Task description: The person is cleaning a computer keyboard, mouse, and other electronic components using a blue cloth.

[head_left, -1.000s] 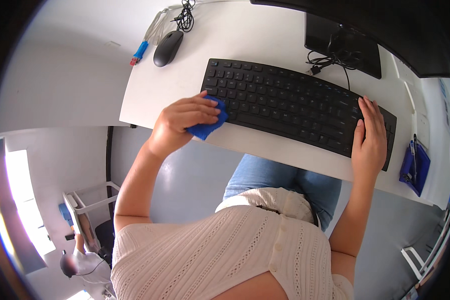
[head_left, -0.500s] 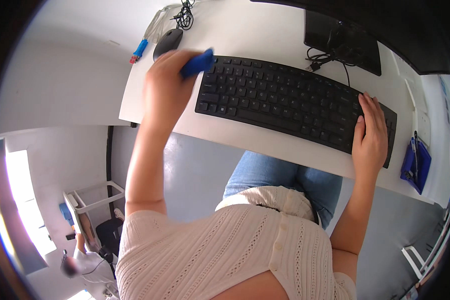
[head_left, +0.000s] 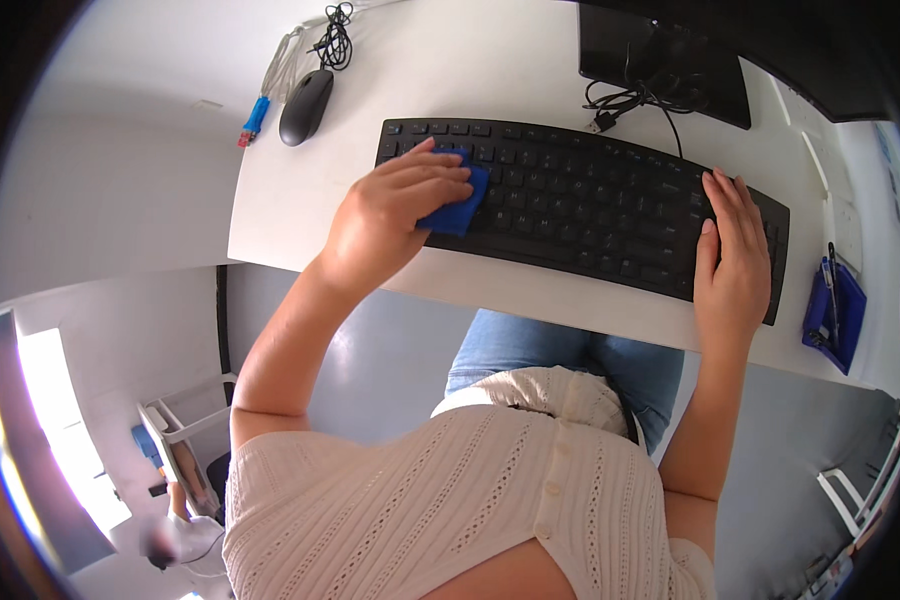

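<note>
A black keyboard [head_left: 570, 190] lies slightly slanted on the white desk [head_left: 300, 215]. My left hand [head_left: 395, 205] presses a folded blue cloth [head_left: 461, 205] onto the keys of its left part, fingers lying over the cloth. Part of the cloth and the keys beneath are hidden by that hand. On the keyboard's right end rests my right hand [head_left: 735, 260], palm down, fingers stretched out over the number keys, holding nothing.
Left of the keyboard sits a black mouse [head_left: 306, 107] with a coiled cable [head_left: 332, 45]. Nearby lies a blue network plug [head_left: 255, 118]. A monitor base [head_left: 660, 65] with bundled cables stands behind. At right is a blue pen tray [head_left: 836, 315]. Another person [head_left: 185, 540] sits far left.
My left hand has come down from above the keyboard's left end, moving right, and now holds the blue cloth against the keys. The right hand stays on the keyboard. The view has shifted slightly.
</note>
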`<state>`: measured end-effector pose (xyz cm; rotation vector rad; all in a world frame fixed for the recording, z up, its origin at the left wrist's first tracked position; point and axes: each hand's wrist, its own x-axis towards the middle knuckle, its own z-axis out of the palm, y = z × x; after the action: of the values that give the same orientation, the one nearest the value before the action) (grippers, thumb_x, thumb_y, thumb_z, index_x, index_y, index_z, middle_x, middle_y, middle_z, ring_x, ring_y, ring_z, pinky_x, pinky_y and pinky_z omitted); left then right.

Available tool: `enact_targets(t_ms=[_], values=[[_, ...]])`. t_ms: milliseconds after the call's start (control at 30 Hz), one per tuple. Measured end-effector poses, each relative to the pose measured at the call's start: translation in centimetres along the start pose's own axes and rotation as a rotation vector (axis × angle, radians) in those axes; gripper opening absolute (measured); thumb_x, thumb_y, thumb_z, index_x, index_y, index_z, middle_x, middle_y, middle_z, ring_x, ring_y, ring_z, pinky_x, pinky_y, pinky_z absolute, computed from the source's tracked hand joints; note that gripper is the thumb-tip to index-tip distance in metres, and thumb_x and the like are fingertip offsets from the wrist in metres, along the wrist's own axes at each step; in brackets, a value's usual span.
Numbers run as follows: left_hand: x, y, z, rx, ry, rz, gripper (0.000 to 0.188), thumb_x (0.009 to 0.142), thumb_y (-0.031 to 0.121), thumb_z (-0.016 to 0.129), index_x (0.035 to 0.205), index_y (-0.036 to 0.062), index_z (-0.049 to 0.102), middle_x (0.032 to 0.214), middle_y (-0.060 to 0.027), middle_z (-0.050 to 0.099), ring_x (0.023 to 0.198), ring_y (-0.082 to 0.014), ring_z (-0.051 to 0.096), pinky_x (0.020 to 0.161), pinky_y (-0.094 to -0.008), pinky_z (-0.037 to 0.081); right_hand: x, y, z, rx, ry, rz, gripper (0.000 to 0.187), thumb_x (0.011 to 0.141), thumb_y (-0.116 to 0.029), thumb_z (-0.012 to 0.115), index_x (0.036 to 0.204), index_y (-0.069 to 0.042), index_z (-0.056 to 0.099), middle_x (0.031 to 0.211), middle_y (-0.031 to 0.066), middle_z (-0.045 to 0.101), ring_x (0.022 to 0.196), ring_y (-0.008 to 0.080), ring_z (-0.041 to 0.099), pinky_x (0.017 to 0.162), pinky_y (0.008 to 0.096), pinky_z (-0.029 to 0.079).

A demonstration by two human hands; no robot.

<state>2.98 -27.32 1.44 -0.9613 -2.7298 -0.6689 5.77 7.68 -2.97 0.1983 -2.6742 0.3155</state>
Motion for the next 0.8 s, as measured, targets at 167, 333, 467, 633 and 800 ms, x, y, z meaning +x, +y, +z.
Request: enact_targets(t_ms=[167, 333, 467, 633, 800], values=[[-1.7, 1.3, -0.1, -0.021, -0.031, -0.024, 0.038, 0.065, -0.017, 0.067, 0.098, 0.0021, 0.074, 0.110, -0.0115, 0.074, 0.114, -0.0286, 0.067, 0.111, -0.0458, 0.048, -0.1, 0.2, 0.1, -0.012, 0.006, -0.031, 0.040, 0.097, -0.009, 0.059, 0.135, -0.018, 0.063, 0.138, -0.0005, 0.064, 0.131, 0.0246, 0.057, 0.108, 0.0407, 0.048], [-3.3, 3.3, -0.5, 0.001, -0.068, -0.039, 0.035, 0.066, -0.013, 0.070, 0.097, 0.0012, 0.074, 0.109, -0.0106, 0.074, 0.114, -0.0277, 0.067, 0.110, -0.0457, 0.049, -0.2, 0.3, 0.3, -0.008, 0.019, -0.036, 0.040, 0.097, -0.010, 0.059, 0.135, -0.017, 0.063, 0.138, -0.0001, 0.064, 0.132, 0.0246, 0.057, 0.109, 0.0413, 0.047], [-4.5, 5.6, -1.2, 0.049, -0.114, -0.119, 0.033, 0.066, -0.010, 0.075, 0.096, 0.0037, 0.075, 0.107, -0.0110, 0.075, 0.114, -0.0278, 0.068, 0.110, -0.0487, 0.049, -0.2, -0.1, 0.1, -0.032, 0.000, -0.026, 0.040, 0.096, -0.009, 0.059, 0.135, -0.016, 0.063, 0.138, 0.0005, 0.063, 0.132, 0.0251, 0.057, 0.110, 0.0419, 0.047], [-2.0, 5.6, -4.7, -0.217, -0.329, -0.316, 0.046, 0.059, -0.015, 0.068, 0.100, 0.0025, 0.076, 0.101, -0.0128, 0.075, 0.100, -0.0293, 0.071, 0.092, -0.0365, 0.055, 0.0, 0.5, 0.2, -0.009, 0.000, -0.025, 0.039, 0.096, -0.010, 0.060, 0.134, -0.014, 0.063, 0.140, 0.0035, 0.062, 0.133, 0.0267, 0.055, 0.113, 0.0432, 0.044], [5.0, 1.3, -0.8, 0.235, 0.249, -0.063, 0.044, 0.073, -0.011, 0.065, 0.114, 0.0041, 0.067, 0.112, -0.0162, 0.069, 0.113, -0.0364, 0.062, 0.103, -0.0430, 0.048, -0.1, 0.4, 0.1, 0.008, 0.025, -0.031, 0.039, 0.095, -0.010, 0.061, 0.133, -0.011, 0.063, 0.138, 0.0064, 0.062, 0.133, 0.0280, 0.055, 0.113, 0.0443, 0.042]])
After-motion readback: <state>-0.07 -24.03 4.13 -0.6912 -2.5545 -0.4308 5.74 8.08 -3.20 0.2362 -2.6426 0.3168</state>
